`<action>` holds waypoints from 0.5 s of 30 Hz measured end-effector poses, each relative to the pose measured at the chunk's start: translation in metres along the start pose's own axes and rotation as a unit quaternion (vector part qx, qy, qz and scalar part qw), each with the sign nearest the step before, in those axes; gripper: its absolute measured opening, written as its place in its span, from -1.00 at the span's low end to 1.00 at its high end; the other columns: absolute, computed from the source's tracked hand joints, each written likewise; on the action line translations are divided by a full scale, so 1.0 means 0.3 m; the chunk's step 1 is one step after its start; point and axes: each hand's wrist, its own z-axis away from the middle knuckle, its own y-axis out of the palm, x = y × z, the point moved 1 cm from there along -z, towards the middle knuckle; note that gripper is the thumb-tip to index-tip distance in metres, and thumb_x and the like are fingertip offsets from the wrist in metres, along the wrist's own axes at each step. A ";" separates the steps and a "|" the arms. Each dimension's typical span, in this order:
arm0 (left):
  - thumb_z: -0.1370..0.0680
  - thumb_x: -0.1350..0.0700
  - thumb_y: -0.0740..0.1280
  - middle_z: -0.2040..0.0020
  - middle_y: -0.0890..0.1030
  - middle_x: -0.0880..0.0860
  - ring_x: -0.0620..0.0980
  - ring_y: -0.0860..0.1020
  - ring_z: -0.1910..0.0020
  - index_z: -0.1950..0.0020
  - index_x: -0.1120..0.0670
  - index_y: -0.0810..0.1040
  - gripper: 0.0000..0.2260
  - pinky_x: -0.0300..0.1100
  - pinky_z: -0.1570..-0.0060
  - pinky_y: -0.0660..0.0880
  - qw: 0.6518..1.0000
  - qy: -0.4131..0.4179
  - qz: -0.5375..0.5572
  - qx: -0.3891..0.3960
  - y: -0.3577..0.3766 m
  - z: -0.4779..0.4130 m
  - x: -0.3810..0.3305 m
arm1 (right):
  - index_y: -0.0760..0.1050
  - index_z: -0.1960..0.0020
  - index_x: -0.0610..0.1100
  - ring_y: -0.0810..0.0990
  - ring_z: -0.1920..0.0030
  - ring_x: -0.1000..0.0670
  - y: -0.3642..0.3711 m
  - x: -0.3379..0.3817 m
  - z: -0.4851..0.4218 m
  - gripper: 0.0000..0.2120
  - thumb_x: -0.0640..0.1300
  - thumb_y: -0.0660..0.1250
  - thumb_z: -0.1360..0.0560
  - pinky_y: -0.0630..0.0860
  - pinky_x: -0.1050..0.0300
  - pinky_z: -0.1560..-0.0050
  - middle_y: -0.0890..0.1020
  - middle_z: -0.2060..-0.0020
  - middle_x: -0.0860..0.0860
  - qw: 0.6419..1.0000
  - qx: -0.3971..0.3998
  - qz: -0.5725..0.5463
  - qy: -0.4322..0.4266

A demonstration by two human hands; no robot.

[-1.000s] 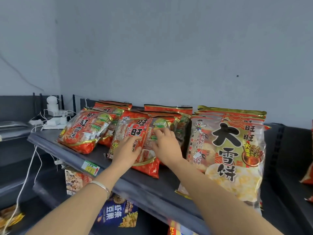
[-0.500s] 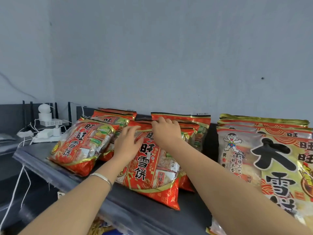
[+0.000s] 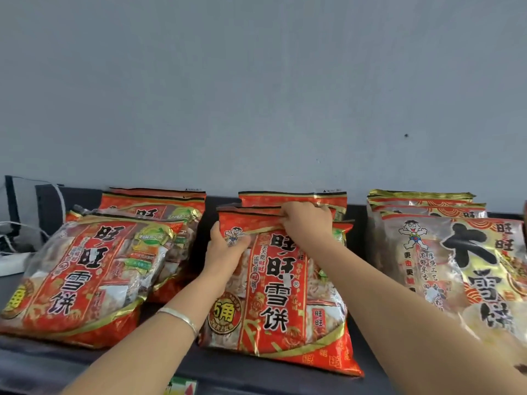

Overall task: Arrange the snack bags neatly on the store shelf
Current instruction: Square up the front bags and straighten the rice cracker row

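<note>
Head cam: arms outstretched, L grip (image 3: 225, 252) clasps mid bag (image 3: 279, 295) side, R grip (image 3: 306, 223) pinches top.

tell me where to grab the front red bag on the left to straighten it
Probably the flat top seam, pinched from above: the left front bag leans back on the bags behind, so that seam stands free, while its puffy, slick body gives little hold. The right hand takes the middle bag so.
</note>
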 end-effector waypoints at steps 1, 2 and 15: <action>-0.46 -0.12 0.38 -0.30 0.44 0.03 0.07 0.47 -0.24 -0.48 -0.15 0.09 -0.31 0.15 -0.25 0.41 1.000 0.002 0.012 0.007 0.004 0.003 -0.002 | 0.54 0.03 -0.03 0.60 0.14 -0.05 -0.002 -0.010 0.001 -0.83 -0.04 0.18 -0.60 0.35 -0.07 -0.22 0.64 0.19 0.05 1.000 0.005 -0.009 0.008; -0.49 -0.10 0.36 -0.30 0.45 0.03 0.07 0.47 -0.23 -0.48 -0.13 0.09 -0.34 0.11 -0.25 0.41 1.000 0.002 0.028 0.013 0.002 0.001 -0.004 | 0.55 0.06 -0.02 0.60 0.16 -0.04 -0.003 -0.017 0.001 -0.77 0.06 0.18 -0.60 0.38 -0.05 -0.18 0.63 0.21 0.06 0.999 0.019 -0.024 0.018; -0.50 -0.09 0.34 -0.11 0.63 0.13 0.14 0.64 0.02 -0.35 0.02 0.37 -0.54 0.01 0.05 0.54 0.975 -0.068 0.175 0.118 -0.021 -0.141 -0.026 | 0.52 -0.22 -0.07 0.59 -0.04 -0.11 0.038 0.015 -0.197 -0.75 -0.09 0.20 -0.58 0.50 -0.10 -0.13 0.62 -0.05 -0.04 0.993 0.113 -0.018 0.031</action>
